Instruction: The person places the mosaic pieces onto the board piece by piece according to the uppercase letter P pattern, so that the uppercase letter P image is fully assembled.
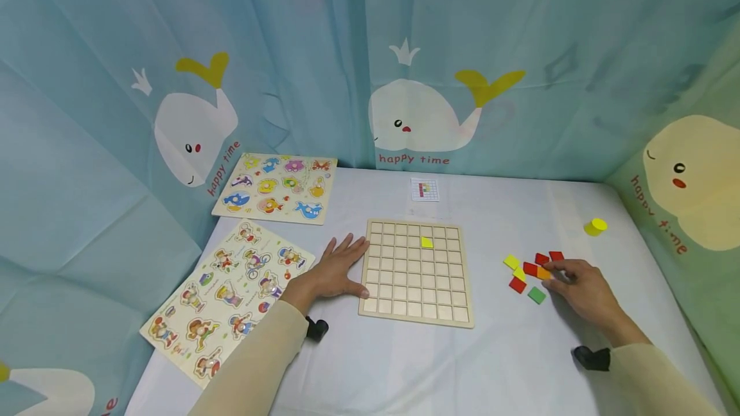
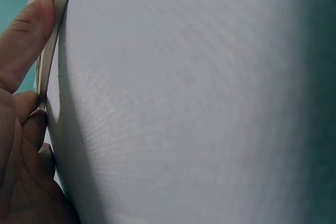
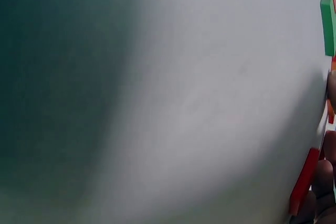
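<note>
A wooden grid board [image 1: 417,320] lies on the white table, with one yellow square tile [image 1: 426,242] in an upper cell. My left hand [image 1: 332,273] rests against the board's left edge, fingers spread. In the left wrist view its thumb [image 2: 29,38] touches the board's rim [image 2: 55,40]. To the board's right, my right hand [image 1: 586,291] pinches an orange tile [image 1: 543,273] between thumb and index finger, low over the table. Around it lie several red tiles [image 1: 518,284], a green tile [image 1: 537,294] and yellow pieces [image 1: 511,262]. The right wrist view shows only fingertips, beside a red tile [image 3: 304,182].
A small card with a printed colored grid [image 1: 425,189] lies behind the board. At the left are a sea-animal puzzle board [image 1: 276,188] and a figure puzzle board [image 1: 225,294]. A yellow cylinder [image 1: 595,227] stands at the far right. Whale-printed curtains [image 1: 324,82] enclose the table.
</note>
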{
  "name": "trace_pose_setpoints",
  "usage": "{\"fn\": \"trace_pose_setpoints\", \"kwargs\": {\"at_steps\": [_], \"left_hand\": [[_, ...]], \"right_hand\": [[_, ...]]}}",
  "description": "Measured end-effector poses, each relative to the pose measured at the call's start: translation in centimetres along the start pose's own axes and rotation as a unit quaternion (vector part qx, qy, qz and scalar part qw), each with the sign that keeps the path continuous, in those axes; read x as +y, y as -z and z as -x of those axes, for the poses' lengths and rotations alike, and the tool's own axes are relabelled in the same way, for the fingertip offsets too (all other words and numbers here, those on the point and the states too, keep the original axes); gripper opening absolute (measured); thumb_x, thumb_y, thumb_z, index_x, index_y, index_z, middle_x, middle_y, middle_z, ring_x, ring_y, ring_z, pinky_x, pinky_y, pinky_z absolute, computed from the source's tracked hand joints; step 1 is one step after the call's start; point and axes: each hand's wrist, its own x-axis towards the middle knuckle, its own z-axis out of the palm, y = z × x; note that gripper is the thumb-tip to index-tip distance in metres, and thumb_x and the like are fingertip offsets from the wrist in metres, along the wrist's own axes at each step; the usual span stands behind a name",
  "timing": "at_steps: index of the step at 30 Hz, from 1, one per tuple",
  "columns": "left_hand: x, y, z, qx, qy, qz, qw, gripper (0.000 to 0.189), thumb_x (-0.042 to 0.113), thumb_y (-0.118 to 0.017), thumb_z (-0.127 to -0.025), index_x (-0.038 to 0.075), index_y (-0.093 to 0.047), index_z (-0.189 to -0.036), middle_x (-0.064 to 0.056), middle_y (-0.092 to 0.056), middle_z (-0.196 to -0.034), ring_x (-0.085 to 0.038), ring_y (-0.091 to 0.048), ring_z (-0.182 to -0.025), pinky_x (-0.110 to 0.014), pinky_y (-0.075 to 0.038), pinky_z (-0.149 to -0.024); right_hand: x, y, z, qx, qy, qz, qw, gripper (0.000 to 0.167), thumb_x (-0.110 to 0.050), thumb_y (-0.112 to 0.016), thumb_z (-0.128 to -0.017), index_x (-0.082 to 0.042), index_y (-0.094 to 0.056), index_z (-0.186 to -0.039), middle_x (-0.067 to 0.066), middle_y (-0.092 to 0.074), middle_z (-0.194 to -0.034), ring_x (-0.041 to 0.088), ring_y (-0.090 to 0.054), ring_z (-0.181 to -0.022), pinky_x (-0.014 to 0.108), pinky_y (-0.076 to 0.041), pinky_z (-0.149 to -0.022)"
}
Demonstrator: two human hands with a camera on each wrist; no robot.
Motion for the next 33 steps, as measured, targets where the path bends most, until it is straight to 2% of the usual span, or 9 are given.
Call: {"fn": "trace_pose_setpoints", "kwargs": {"at_steps": [11, 18, 20, 22, 24, 26, 28, 33], "left_hand": [[0.1, 0.1, 0.1, -0.002, 0.003, -0.005, 1.0000, 0.116, 0.053, -0.087, -0.081, 0.015, -0.022, -0.170, 0.001, -0.016, -0.178, -0.022, 0.001, -0.166, -0.046, 0.011, -0.134], [0.2, 0.1, 0.1, -0.001, 0.003, -0.006, 1.0000, 0.116, 0.052, -0.087, -0.081, 0.015, -0.022, -0.170, 0.001, -0.016, -0.178, -0.021, 0.001, -0.166, -0.045, 0.011, -0.134], [0.2, 0.1, 0.1, -0.002, 0.001, -0.005, 1.0000, 0.116, 0.052, -0.087, -0.081, 0.015, -0.021, -0.170, 0.001, -0.016, -0.178, -0.021, 0.001, -0.166, -0.046, 0.012, -0.134], [0.2, 0.1, 0.2, -0.002, -0.001, -0.004, 1.0000, 0.116, 0.052, -0.086, -0.082, 0.015, -0.021, -0.170, 0.001, -0.015, -0.178, -0.021, 0.002, -0.166, -0.046, 0.012, -0.134], [0.2, 0.1, 0.2, -0.003, -0.002, -0.005, 1.0000, 0.116, 0.053, -0.086, -0.082, 0.015, -0.021, -0.170, 0.001, -0.015, -0.178, -0.021, 0.002, -0.166, -0.047, 0.012, -0.134], [0.1, 0.1, 0.1, -0.003, -0.001, -0.008, 1.0000, 0.116, 0.054, -0.086, -0.082, 0.015, -0.021, -0.170, 0.002, -0.015, -0.178, -0.021, 0.002, -0.166, -0.046, 0.012, -0.134], [0.1, 0.1, 0.1, -0.003, -0.001, -0.009, 1.0000, 0.117, 0.054, -0.086, -0.082, 0.015, -0.021, -0.170, 0.002, -0.014, -0.178, -0.021, 0.002, -0.166, -0.046, 0.011, -0.134], [0.1, 0.1, 0.1, -0.003, -0.002, -0.005, 1.0000, 0.116, 0.054, -0.086, -0.082, 0.015, -0.021, -0.170, 0.001, -0.015, -0.178, -0.022, 0.002, -0.166, -0.046, 0.012, -0.134]], "right_hand": [[0.1, 0.3, 0.1, -0.016, -0.010, -0.014, 0.9997, 0.041, -0.009, -0.066, -0.100, 0.010, -0.061, -0.136, 0.040, -0.041, -0.144, 0.060, -0.035, -0.129, 0.080, -0.039, -0.105], [0.1, 0.2, 0.3, -0.001, -0.018, -0.016, 0.9997, 0.042, -0.011, -0.066, -0.102, 0.009, -0.059, -0.138, 0.038, -0.047, -0.139, 0.057, -0.043, -0.122, 0.076, -0.045, -0.102], [0.1, 0.2, 0.3, 0.006, -0.023, -0.019, 0.9995, 0.044, -0.015, -0.067, -0.103, 0.007, -0.058, -0.139, 0.036, -0.050, -0.134, 0.053, -0.046, -0.116, 0.068, -0.052, -0.094], [0.0, 0.3, 0.4, 0.015, -0.026, -0.022, 0.9993, 0.045, -0.020, -0.068, -0.104, 0.005, -0.058, -0.141, 0.033, -0.055, -0.130, 0.047, -0.051, -0.109, 0.052, -0.059, -0.084], [-0.2, 0.4, 0.4, 0.023, -0.030, -0.026, 0.9990, 0.046, -0.023, -0.067, -0.105, 0.003, -0.058, -0.142, 0.031, -0.058, -0.128, 0.040, -0.055, -0.102, 0.035, -0.060, -0.073], [-0.5, 0.5, 0.3, 0.026, -0.033, -0.033, 0.9986, 0.046, -0.024, -0.065, -0.106, 0.001, -0.058, -0.144, 0.030, -0.060, -0.130, 0.035, -0.056, -0.098, 0.025, -0.056, -0.063], [-0.8, 0.6, 0.2, 0.029, -0.038, -0.041, 0.9980, 0.046, -0.024, -0.063, -0.107, -0.001, -0.058, -0.145, 0.030, -0.060, -0.134, 0.033, -0.056, -0.098, 0.020, -0.055, -0.060], [-1.5, 0.7, -0.1, 0.046, -0.044, -0.046, 0.9969, 0.045, -0.023, -0.061, -0.108, -0.002, -0.057, -0.147, 0.031, -0.059, -0.140, 0.036, -0.054, -0.102, 0.019, -0.054, -0.059]]}}
